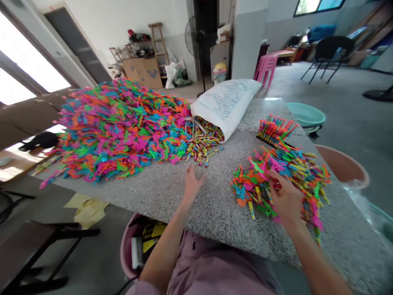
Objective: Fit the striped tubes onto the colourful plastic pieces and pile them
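Note:
My left hand is over the granite tabletop with thumb and fingers apart, holding nothing. Just beyond its fingertips, small striped tubes in yellow and red spill from the mouth of a white woven sack. My right hand is curled over a mixed pile of bright plastic pieces and striped tubes. Something red shows between its fingers, too blurred to name. Behind this pile stands a row of tubes with coloured tops in a dark strip. A large heap of neon plastic pieces covers the table's left part.
The stone table has its front edge against my body. A pink tub holding yellow-and-black items stands below it. Beyond the right edge are a turquoise basin and a peach tub. A dark stool is at lower left.

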The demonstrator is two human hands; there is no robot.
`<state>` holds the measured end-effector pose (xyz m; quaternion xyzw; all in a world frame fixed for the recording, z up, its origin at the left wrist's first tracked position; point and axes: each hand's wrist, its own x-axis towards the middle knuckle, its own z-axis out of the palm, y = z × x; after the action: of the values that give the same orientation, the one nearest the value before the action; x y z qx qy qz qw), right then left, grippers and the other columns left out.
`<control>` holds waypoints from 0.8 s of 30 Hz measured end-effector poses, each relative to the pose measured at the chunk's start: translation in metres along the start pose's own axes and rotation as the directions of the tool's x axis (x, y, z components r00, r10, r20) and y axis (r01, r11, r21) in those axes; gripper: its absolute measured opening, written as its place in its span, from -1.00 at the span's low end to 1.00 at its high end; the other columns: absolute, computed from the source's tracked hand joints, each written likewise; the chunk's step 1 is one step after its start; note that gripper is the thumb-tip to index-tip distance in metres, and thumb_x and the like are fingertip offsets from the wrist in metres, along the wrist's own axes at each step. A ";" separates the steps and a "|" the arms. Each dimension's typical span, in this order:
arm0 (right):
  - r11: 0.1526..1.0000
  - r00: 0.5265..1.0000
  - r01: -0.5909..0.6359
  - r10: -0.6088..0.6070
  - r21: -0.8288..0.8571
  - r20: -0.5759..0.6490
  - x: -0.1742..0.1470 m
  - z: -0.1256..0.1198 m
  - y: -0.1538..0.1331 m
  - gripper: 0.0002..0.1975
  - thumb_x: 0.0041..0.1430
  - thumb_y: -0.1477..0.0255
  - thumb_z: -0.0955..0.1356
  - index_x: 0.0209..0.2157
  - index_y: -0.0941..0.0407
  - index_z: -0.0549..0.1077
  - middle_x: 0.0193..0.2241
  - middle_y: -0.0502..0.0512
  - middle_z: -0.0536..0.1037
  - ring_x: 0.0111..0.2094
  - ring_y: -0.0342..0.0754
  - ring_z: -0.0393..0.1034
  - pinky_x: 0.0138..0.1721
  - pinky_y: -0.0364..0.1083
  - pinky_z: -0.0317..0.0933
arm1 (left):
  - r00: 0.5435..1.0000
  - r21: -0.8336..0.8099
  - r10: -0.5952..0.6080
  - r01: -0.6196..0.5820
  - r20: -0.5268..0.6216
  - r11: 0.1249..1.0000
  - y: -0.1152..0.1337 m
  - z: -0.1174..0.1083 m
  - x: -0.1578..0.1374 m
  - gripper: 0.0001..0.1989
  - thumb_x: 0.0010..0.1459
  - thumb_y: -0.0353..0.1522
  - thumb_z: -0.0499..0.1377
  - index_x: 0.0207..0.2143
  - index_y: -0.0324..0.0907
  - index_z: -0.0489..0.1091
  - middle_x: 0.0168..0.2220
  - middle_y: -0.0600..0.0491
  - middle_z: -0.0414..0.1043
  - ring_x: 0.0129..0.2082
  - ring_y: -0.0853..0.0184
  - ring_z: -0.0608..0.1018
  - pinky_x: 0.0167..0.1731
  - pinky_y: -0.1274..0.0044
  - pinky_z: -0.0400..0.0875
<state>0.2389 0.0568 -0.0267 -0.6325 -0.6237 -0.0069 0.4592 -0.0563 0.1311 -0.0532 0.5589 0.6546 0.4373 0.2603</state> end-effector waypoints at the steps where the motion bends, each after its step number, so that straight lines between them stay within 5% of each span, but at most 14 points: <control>1: 0.999 0.999 0.022 -0.023 -0.038 -0.023 0.001 0.001 0.008 -0.72 0.21 0.40 0.27 -0.08 0.09 0.48 -0.14 0.18 0.58 -0.16 0.12 0.49 -0.02 0.15 0.27 | 0.996 0.161 0.012 0.003 -0.092 0.987 -0.013 -0.011 0.021 -0.45 -0.01 -0.36 0.28 0.07 -0.24 0.30 0.18 -0.24 0.20 0.23 0.03 0.21 0.17 0.22 0.12; 3: 0.996 0.997 0.057 -0.061 -0.072 -0.055 -0.002 0.006 0.013 -0.72 0.21 0.40 0.27 -0.07 0.08 0.47 -0.14 0.18 0.58 -0.17 0.12 0.49 -0.09 0.10 0.31 | 0.984 0.411 0.021 0.055 -0.177 0.910 -0.035 -0.034 0.056 -0.43 0.07 -0.38 0.19 0.15 -0.25 0.21 0.28 -0.26 0.03 0.30 -0.03 0.05 0.20 0.13 0.00; 6: 0.998 0.995 0.061 -0.064 -0.031 -0.082 -0.010 0.016 -0.003 -0.74 0.23 0.39 0.26 -0.08 0.07 0.47 -0.20 0.18 0.58 -0.23 0.09 0.49 -0.21 0.03 0.34 | 0.993 0.572 0.011 0.057 -0.114 0.818 -0.055 -0.056 0.083 -0.43 0.12 -0.33 0.15 0.18 -0.26 0.16 0.28 -0.29 0.02 0.29 -0.10 0.05 0.17 0.04 -0.02; 11: 0.977 1.000 0.015 -0.019 0.212 0.018 -0.014 0.034 -0.042 -0.83 0.22 0.36 0.30 -0.20 0.08 0.48 -0.29 0.14 0.55 -0.27 0.04 0.46 -0.21 0.01 0.33 | 0.995 0.575 0.078 -0.027 -0.065 0.818 -0.069 -0.059 0.046 -0.57 0.13 -0.21 0.16 0.03 -0.19 0.33 0.12 -0.19 0.26 0.14 0.01 0.29 0.12 0.20 0.14; 14: 0.946 0.982 -0.023 -0.040 0.323 0.187 -0.024 0.047 -0.058 -0.85 0.22 0.39 0.28 -0.23 0.08 0.47 -0.31 0.14 0.53 -0.26 0.04 0.45 -0.21 0.02 0.34 | 0.980 0.499 0.148 -0.064 -0.132 0.864 -0.076 -0.055 0.000 -0.70 0.14 -0.20 0.15 -0.12 -0.13 0.42 -0.04 -0.11 0.34 0.00 0.10 0.40 0.03 0.27 0.27; 17: 0.921 0.927 -0.061 -0.091 0.385 0.363 -0.040 0.065 -0.077 -0.82 0.17 0.46 0.29 -0.21 0.09 0.49 -0.29 0.15 0.49 -0.26 0.03 0.44 -0.21 0.02 0.35 | 0.970 0.349 0.092 -0.008 -0.224 0.937 -0.078 -0.053 -0.034 -0.76 0.05 -0.29 0.24 -0.21 -0.15 0.42 -0.15 -0.06 0.33 -0.13 0.17 0.45 -0.06 0.32 0.36; 21: 0.875 0.825 -0.112 -0.182 0.471 0.535 -0.052 0.105 -0.103 -0.63 0.06 0.57 0.31 -0.08 0.07 0.50 -0.17 0.15 0.47 -0.20 0.00 0.43 -0.14 -0.01 0.34 | 0.949 0.042 -0.094 0.111 -0.301 0.993 -0.070 -0.052 -0.050 -0.46 -0.14 -0.40 0.34 -0.06 -0.19 0.28 -0.16 -0.04 0.32 -0.29 0.30 0.49 -0.21 0.41 0.44; 24: 0.835 0.792 -0.209 -0.161 0.509 0.589 -0.049 0.138 -0.116 -0.55 0.00 0.60 0.34 -0.03 0.05 0.48 -0.10 0.15 0.50 -0.09 0.02 0.41 0.00 0.03 0.27 | 0.958 -0.146 -0.172 0.141 -0.231 0.979 -0.059 -0.048 -0.054 -0.37 -0.17 -0.41 0.34 -0.01 -0.20 0.23 -0.23 0.01 0.39 -0.35 0.35 0.51 -0.27 0.46 0.43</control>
<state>0.0576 0.0772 -0.0687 -0.4494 -0.7040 0.3827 0.3950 -0.1133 0.0660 -0.0894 0.4298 0.6944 0.5213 0.2476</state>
